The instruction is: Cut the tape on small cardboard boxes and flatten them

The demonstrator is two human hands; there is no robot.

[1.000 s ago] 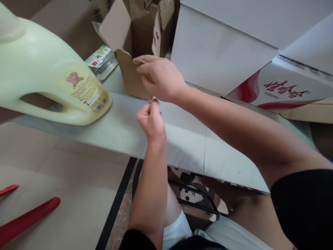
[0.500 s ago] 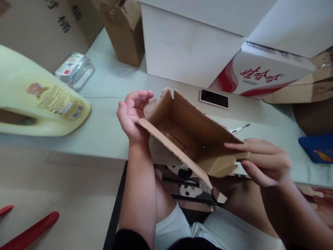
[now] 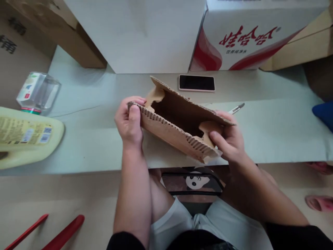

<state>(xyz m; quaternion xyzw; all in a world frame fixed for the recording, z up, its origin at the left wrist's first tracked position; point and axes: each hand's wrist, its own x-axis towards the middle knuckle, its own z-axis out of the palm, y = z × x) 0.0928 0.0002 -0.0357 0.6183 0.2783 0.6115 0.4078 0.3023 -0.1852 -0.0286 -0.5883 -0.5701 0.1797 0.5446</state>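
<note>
As the tan, curved cardboard flap (image 3: pixel 211 128) at four o'clock is now pointing inward, not outward, my left hand (image 3: pixel 129 124) and right hand (image 3: pixel 232 142) are gripping the brown, rectangular cardboard box (image 3: pixel 166 133) at centre; folding is seemingly advancing.

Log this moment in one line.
left grip: holds open cardboard box, left end; right grip: same box, right end; on table: phone

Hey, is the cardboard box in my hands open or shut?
Open: the box shows its dark inside between two long sides standing apart.
</note>
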